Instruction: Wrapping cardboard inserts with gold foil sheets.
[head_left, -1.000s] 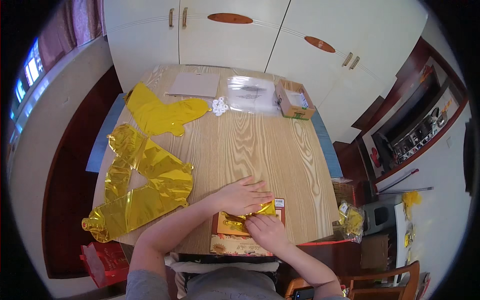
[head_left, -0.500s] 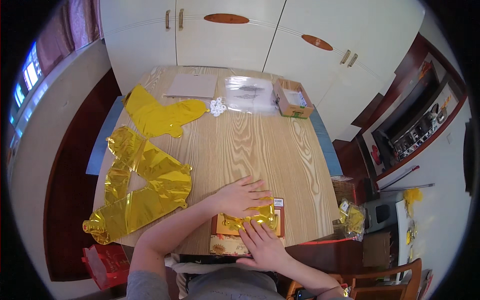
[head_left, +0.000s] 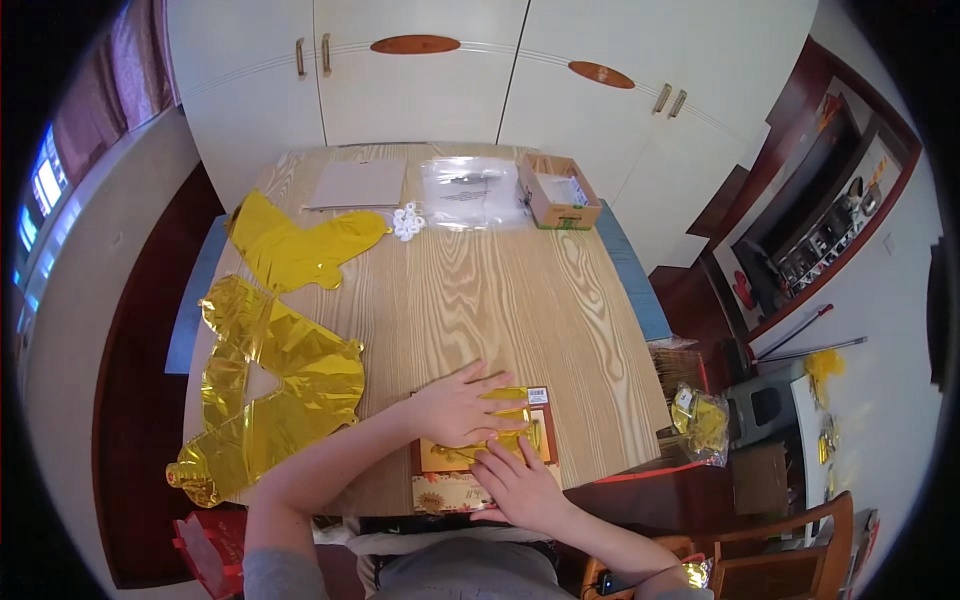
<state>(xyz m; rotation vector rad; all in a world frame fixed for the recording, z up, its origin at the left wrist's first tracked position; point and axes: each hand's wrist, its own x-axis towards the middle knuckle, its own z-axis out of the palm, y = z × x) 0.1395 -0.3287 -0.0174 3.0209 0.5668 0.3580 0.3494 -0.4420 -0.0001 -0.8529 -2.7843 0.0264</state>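
You have your left hand (head_left: 452, 412) spread flat, palm down and gripping nothing, over the folded gold foil (head_left: 515, 394), which lies on the printed card packet (head_left: 450, 493) at the near edge of the table (head_left: 600, 390). Your right hand (head_left: 527, 493) is also unclenched, its extended fingertips on the foil's near side; whether they pinch it you cannot tell. To your left lie a smooth foil shape (head_left: 300, 240) and a creased foil shape (head_left: 310, 375)
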